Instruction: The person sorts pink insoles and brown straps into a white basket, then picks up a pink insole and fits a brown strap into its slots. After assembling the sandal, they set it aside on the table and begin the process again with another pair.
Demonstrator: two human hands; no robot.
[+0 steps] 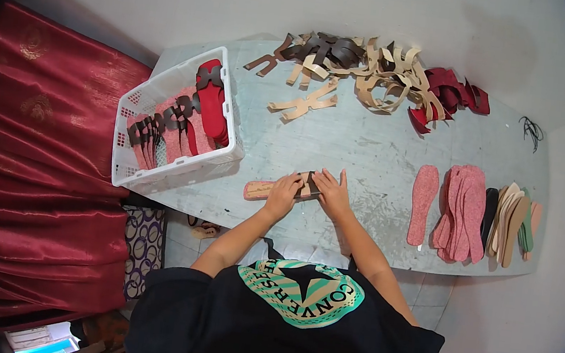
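A pinkish shoe sole (257,190) lies crosswise on the table in front of me. A dark strap piece (309,185) sits across its right part, between my hands. My left hand (284,193) is closed over the middle of the sole, fingers bent onto its top and the strap's edge. My right hand (332,195) rests flat over the sole's right end and the strap, its fingers stretched out and one apart from the others. The hands cover much of the sole, so how the strap is attached cannot be seen.
A white plastic basket (177,171) at the left holds red and pink soles with dark straps. Brown, beige and dark red strap pieces (378,82) are heaped along the back. Rows of pink soles (463,213) and other coloured soles (508,222) lie right. A black cord (532,132) lies far right.
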